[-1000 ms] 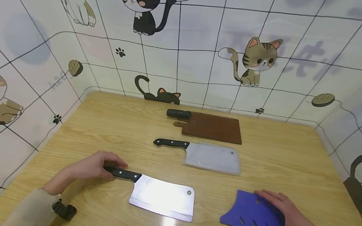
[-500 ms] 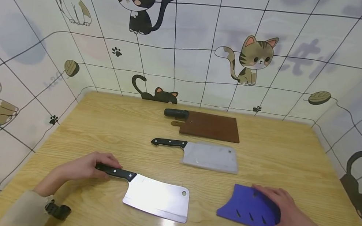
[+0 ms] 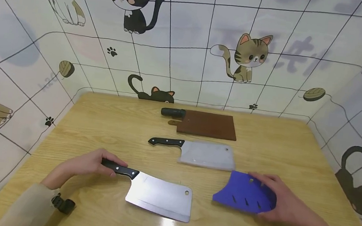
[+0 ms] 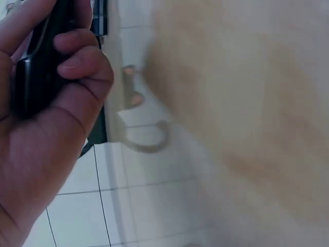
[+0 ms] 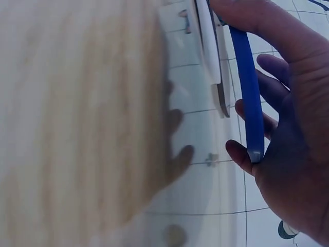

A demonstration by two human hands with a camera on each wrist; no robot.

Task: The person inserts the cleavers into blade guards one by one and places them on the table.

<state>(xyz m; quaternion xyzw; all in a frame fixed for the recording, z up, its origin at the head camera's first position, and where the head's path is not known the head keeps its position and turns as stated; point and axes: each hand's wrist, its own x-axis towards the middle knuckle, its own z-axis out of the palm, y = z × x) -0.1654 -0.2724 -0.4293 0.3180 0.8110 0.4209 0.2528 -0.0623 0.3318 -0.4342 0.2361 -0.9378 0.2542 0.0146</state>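
My left hand grips the black riveted handle of a cleaver, its fingers curled round the end. The cleaver's shiny wide blade points right, with a hole near its far corner. In the left wrist view, fingers wrap the dark handle. On the right, my right hand holds a blue plastic blade cover between thumb and fingers; it has several slots and a curved left edge. Seen edge-on in the right wrist view, the blue cover lies between thumb and fingers.
Behind the hands, a second black-handled cleaver lies with its blade in a whitish cover. Further back is a brown rectangular piece with a dark cylindrical handle at its left. Cat-patterned walls border the wooden table.
My right hand has raised the blue blade cover and shifted it away from me and a little left. The left hand keeps its grip on the cleaver, nearly in place. The head view has shifted slightly.
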